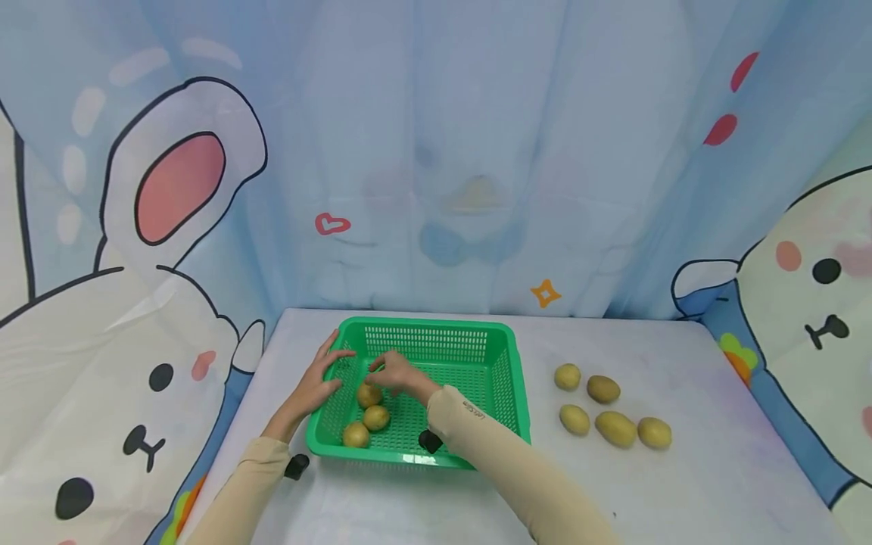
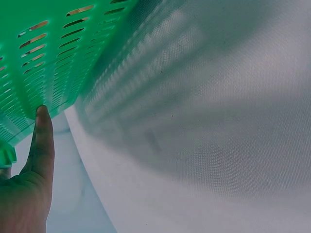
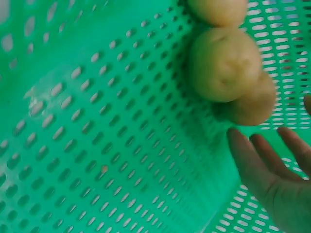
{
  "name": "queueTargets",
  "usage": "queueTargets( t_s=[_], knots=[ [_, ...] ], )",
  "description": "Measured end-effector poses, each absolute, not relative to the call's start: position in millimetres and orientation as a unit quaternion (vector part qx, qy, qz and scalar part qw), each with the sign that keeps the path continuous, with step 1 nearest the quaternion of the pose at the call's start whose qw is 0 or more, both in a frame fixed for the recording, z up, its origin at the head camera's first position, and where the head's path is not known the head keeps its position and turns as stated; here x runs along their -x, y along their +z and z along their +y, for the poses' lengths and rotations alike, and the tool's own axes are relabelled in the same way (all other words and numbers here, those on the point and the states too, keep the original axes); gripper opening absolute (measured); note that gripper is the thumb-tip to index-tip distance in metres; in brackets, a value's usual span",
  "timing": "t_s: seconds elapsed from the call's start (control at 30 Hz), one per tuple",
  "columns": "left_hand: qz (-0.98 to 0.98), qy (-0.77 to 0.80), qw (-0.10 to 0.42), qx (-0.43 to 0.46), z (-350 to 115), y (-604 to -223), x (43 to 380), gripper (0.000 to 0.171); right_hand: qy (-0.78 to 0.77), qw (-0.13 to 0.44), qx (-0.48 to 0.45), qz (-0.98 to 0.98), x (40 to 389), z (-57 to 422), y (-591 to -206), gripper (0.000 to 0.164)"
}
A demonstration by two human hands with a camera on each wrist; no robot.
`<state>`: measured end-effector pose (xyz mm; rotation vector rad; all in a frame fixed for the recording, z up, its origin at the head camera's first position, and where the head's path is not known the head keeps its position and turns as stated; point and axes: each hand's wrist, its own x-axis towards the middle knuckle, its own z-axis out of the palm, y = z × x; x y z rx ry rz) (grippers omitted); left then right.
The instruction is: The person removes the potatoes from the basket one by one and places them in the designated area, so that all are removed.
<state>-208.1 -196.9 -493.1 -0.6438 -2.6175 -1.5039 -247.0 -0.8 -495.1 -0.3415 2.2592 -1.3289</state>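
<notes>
A green perforated plastic basket (image 1: 436, 456) stands on the white-covered table. My left hand (image 1: 315, 387) holds its left rim, some fingers over the edge; in the left wrist view one straight finger (image 2: 43, 141) lies against the outer wall. Inside, three potatoes sit in a row along the left side: one at the back (image 1: 369, 395), one in the middle (image 1: 377, 418) and one in front (image 1: 356, 434). My right hand (image 1: 398, 376) reaches into the basket just above the back potato. Its fingers (image 3: 277, 165) are spread near the potatoes (image 3: 226, 65) in the right wrist view, with nothing held.
Several loose potatoes (image 1: 616, 429) lie on the table (image 1: 715, 484) to the right of the basket. Behind the table hangs a light blue cartoon curtain (image 1: 477, 151). Black wrist devices (image 1: 296, 466) show near both sleeves.
</notes>
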Motion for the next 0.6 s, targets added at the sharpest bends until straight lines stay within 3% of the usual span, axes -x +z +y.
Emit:
queueTargets(
  t_s=[0.33, 0.6],
  knots=[
    [-0.853, -0.478, 0.033, 0.209, -209.4, -528.0, 226.7, 0.056, -0.501, 0.297, 0.08, 0.809, 247.8, -3.7, -509.9, 0.038],
    [-0.852, -0.48, 0.023, 0.207, -210.4, -526.7, 227.8, 0.058, -0.517, 0.28, 0.075, 0.805, 250.0, -5.7, -514.8, 0.032]
  ],
)
